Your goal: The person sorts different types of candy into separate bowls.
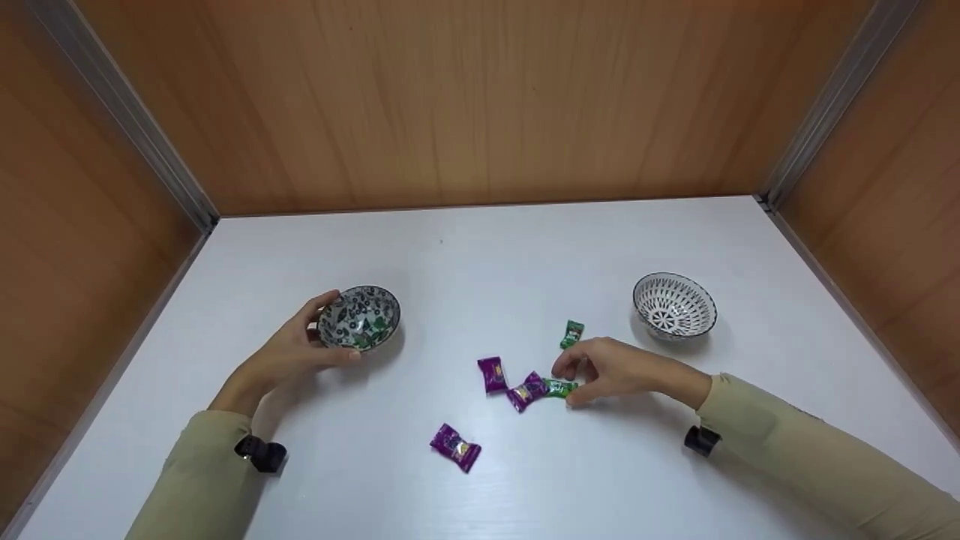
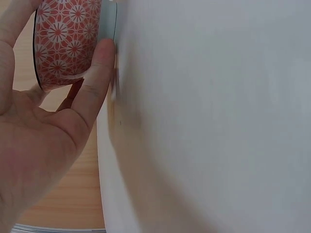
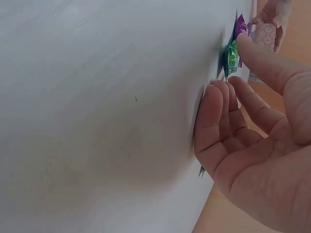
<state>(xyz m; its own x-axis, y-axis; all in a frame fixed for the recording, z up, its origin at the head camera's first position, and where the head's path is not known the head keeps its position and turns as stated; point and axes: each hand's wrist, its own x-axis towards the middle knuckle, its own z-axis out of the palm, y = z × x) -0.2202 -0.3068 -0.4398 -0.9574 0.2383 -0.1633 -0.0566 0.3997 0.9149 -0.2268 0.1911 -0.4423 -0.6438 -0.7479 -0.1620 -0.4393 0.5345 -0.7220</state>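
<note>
My left hand (image 1: 289, 349) holds a small patterned bowl (image 1: 360, 315) at the left, thumb at the near rim and fingers around the far side. Some green-wrapped candy (image 1: 379, 325) lies inside it. The left wrist view shows the bowl's red flower-patterned outside (image 2: 68, 41), with a fingertip at its pale foot. My right hand (image 1: 619, 367) is low over the table, thumb and forefinger spread at either side of a green-wrapped candy (image 1: 557, 388). This candy (image 3: 232, 60) lies against a purple-wrapped candy (image 1: 527, 391). Another green candy (image 1: 573, 334) lies just beyond my right fingers.
A white bowl with dark dashes (image 1: 675, 307) stands at the right, beyond my right wrist. Two more purple candies lie on the white table (image 1: 360, 465), one at mid-table (image 1: 492, 374) and one nearer (image 1: 455, 448). Wooden panels (image 1: 480, 105) enclose the back and sides.
</note>
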